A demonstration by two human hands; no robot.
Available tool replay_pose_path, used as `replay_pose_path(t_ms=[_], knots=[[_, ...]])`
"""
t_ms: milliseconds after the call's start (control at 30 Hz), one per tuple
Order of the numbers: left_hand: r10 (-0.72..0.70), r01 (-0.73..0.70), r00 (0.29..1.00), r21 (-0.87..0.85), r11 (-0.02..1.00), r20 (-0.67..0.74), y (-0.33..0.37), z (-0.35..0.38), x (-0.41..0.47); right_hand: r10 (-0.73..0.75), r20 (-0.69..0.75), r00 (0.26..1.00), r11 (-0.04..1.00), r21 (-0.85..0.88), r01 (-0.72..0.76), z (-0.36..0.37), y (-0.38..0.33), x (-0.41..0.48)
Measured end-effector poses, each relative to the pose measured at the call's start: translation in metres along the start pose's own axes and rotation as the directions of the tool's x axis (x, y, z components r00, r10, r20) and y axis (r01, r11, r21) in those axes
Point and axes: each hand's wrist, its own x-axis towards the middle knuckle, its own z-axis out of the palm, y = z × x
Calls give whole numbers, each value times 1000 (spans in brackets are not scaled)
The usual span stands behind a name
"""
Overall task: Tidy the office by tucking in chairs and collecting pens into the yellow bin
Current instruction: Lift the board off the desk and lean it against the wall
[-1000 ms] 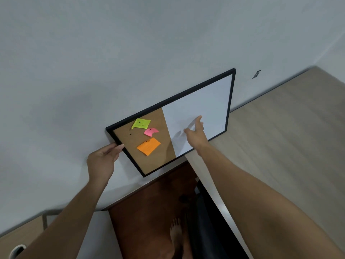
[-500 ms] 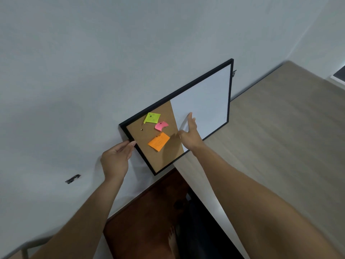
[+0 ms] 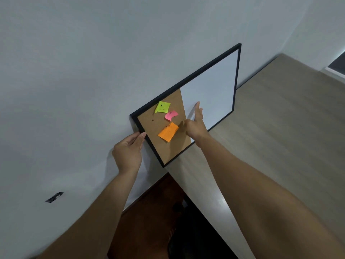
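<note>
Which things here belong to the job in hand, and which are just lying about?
In hand: left hand, holding the board by its frame; right hand, fingers on its white half. No pens, bin or clear chair visible.
Lying about: green note, pink note, orange note, desk.

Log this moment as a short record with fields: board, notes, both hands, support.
board: black-framed cork and white board, lower edge along the pale wooden desk, back to the grey wall
notes: green sticky note, pink sticky note, orange sticky note, all on the cork half
left hand: grips the board's left frame edge
right hand: straight fingers touch the white half
</note>
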Motion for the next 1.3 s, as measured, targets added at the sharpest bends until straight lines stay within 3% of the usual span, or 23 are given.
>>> replay_pose_path(t_ms=[467, 633, 767, 967, 1300], knots=[[54, -53, 998, 25, 998, -28, 11, 25, 1, 13, 20, 1000, 988, 150, -16, -11, -2, 27], [115, -109, 992, 106, 988, -59, 16, 23, -2, -16, 50, 999, 999, 43, 14, -7, 2, 31], [140, -131, 987, 110, 985, -76, 15, 17, -4, 20, 63, 998, 987, 157, -30, -6, -6, 20], [162, -157, 987, 176, 972, -14, 18, 11, -3, 15, 63, 998, 996, 83, -20, -8, -6, 17], [61, -80, 994, 230, 970, 85, 9, -6, -10, 19, -18, 1000, 997, -78, -20, -21, -8, -7]])
